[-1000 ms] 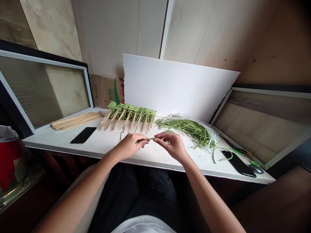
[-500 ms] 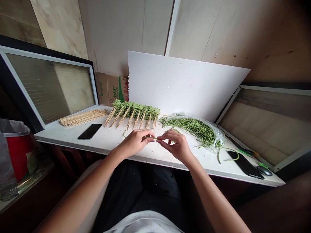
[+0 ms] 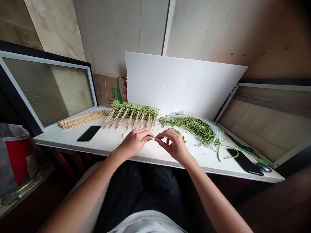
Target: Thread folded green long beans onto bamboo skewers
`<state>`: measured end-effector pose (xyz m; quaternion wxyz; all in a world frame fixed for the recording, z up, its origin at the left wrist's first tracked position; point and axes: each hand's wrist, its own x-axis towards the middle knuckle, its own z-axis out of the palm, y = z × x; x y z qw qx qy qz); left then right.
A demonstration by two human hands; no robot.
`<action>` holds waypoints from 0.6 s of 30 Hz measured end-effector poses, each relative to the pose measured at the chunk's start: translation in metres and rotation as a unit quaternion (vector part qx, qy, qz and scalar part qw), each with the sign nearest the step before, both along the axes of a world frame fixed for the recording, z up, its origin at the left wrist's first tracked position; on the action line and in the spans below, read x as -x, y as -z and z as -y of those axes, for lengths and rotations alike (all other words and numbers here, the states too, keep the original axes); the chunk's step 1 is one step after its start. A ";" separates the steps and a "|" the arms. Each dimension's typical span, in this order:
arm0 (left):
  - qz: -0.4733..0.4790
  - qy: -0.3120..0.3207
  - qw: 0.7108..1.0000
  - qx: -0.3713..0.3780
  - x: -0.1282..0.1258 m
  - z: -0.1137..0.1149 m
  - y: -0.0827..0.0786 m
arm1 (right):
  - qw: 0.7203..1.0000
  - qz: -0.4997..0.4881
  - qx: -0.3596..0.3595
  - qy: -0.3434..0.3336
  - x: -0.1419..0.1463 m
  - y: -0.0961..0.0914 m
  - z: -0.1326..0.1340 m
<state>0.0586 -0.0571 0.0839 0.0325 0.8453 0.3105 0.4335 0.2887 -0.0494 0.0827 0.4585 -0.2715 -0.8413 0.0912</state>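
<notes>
- Green yard-long bean (image 3: 154,137) pinched between the left hand (image 3: 134,141) and right hand (image 3: 174,146), both curled closed on it.
- Squeezing too hard could snap it.
- Bean-threaded bamboo skewers (image 3: 132,111) ahead of the left hand could catch a careless knuckle.

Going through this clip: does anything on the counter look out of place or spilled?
Yes. A loose long bean lies outside the plastic bag of beans, curling up against the black smartphone on the white counter. Apart from the bagged bunch, it looks dropped.
</notes>
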 end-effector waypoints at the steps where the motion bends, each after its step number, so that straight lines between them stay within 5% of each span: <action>1: 0.004 0.007 1.000 0.009 -0.001 0.000 0.000 | 1.000 -0.004 0.014 -0.001 0.000 0.000 0.000; 8: 0.083 0.034 0.991 0.095 -0.003 0.002 0.000 | 0.979 -0.067 0.184 -0.053 0.006 0.000 0.006; 18: 0.101 0.022 0.988 0.111 -0.002 0.003 0.001 | 0.961 -0.065 0.251 -0.098 0.003 0.003 0.001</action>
